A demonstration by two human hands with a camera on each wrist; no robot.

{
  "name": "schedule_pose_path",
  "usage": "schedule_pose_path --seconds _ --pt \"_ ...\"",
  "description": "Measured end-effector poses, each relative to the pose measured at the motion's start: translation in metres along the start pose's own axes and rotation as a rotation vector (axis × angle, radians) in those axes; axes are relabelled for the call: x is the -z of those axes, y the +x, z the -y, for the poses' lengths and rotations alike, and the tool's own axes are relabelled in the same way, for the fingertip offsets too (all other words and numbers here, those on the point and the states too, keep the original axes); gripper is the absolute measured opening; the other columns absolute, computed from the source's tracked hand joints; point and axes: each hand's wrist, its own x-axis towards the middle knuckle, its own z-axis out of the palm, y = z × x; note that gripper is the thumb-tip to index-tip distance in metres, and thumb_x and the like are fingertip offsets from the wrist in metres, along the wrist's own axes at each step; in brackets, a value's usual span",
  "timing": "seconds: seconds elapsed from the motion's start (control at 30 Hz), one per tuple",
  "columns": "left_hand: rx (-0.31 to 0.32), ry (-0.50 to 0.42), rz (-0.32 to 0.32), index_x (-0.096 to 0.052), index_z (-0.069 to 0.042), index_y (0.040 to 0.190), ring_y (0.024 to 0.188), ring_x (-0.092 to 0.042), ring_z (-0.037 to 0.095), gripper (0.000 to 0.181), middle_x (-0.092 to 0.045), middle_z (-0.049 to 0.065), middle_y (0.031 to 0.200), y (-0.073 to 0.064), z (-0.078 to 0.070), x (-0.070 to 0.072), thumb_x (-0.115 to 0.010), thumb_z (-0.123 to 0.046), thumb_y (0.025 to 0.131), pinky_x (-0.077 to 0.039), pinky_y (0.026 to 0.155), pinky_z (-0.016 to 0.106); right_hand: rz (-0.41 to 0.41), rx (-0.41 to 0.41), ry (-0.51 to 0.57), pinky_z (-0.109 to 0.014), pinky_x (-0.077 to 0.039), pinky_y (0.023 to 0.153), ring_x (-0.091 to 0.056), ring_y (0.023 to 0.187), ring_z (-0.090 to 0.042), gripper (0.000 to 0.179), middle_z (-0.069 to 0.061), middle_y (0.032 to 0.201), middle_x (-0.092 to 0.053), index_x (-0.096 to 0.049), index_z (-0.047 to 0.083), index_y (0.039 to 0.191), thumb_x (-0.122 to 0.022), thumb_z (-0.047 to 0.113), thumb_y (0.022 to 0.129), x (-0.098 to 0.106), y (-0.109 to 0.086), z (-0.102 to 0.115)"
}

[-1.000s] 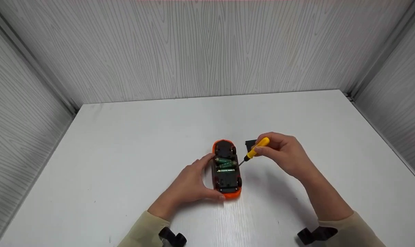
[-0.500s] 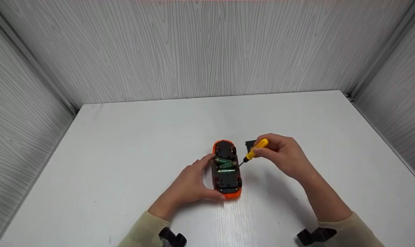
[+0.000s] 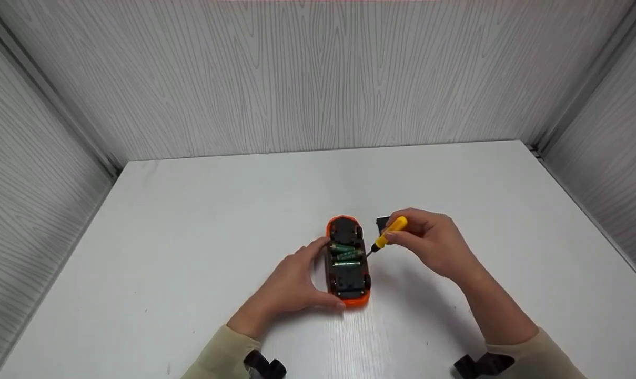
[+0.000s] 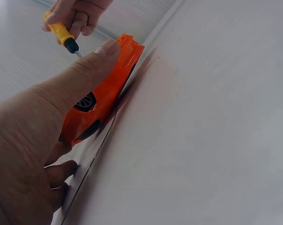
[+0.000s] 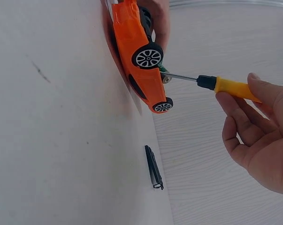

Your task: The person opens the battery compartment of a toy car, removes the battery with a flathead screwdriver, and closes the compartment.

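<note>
The orange toy car (image 3: 349, 280) lies wheels-up near the middle of the white table (image 3: 191, 221), its left hand (image 3: 291, 281) side and near end held between spread thumb and fingers. The right hand (image 3: 440, 245) pinches a yellow-handled screwdriver (image 3: 394, 229), tip at the right edge of the bay beside three green batteries (image 3: 347, 256). The step looks like prying at these; the next move seems to call for gentle leverage and a steady car. A black cover (image 3: 381, 223) sits to the right, partly hidden.

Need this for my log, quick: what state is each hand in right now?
Left hand: holding the upturned orange toy car.
Right hand: pinching the slim yellow-handled screwdriver with metal shaft.
</note>
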Motion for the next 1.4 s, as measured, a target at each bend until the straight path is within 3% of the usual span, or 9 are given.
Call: schedule_pose_path --seconds 0.43,0.87,1.03,1.4 --pt "0.019 0.009 0.003 -0.038 -0.022 0.165 0.143 -0.049 0.027 0.128 -0.052 0.004 0.158 0.002 0.000 -0.001 -0.095 -0.070 0.060 -0.039 0.118 0.050 -0.016 0.029 -0.058 -0.029 -0.061 0.082 -0.075 0.088 -0.024 0.013 -0.005 0.099 -0.076 -0.078 0.013 0.107 -0.081 0.010 0.095 0.000 -0.001 0.003" --pt "0.026 0.010 0.008 -0.038 -0.023 0.165 0.143 -0.049 0.028 0.128 -0.052 0.004 0.158 0.002 -0.001 0.000 -0.096 -0.070 0.060 -0.039 0.118 0.050 0.000 0.032 -0.026 -0.032 -0.063 0.083 -0.077 0.089 -0.026 0.013 -0.007 0.101 -0.076 -0.078 0.012 0.107 -0.082 0.011 0.095 -0.002 -0.001 0.002" --pt "0.044 0.008 0.012 -0.037 -0.026 0.165 0.144 -0.048 0.027 0.129 -0.051 0.002 0.158 0.002 -0.002 0.000 -0.097 -0.069 0.059 -0.038 0.119 0.050 0.010 0.009 0.006 -0.035 -0.063 0.086 -0.077 0.090 -0.025 0.015 -0.009 0.103 -0.075 -0.077 0.007 0.110 -0.081 0.011 0.096 0.001 0.002 -0.002" --pt "0.028 0.002 0.003 -0.038 -0.026 0.164 0.141 -0.050 0.028 0.128 -0.053 0.003 0.156 0.002 -0.002 0.000 -0.099 -0.065 0.058 -0.039 0.118 0.049 0.031 -0.052 0.080 -0.033 -0.062 0.087 -0.077 0.095 -0.034 0.021 -0.015 0.108 -0.074 -0.073 0.002 0.115 -0.078 0.013 0.098 0.010 0.007 -0.015"
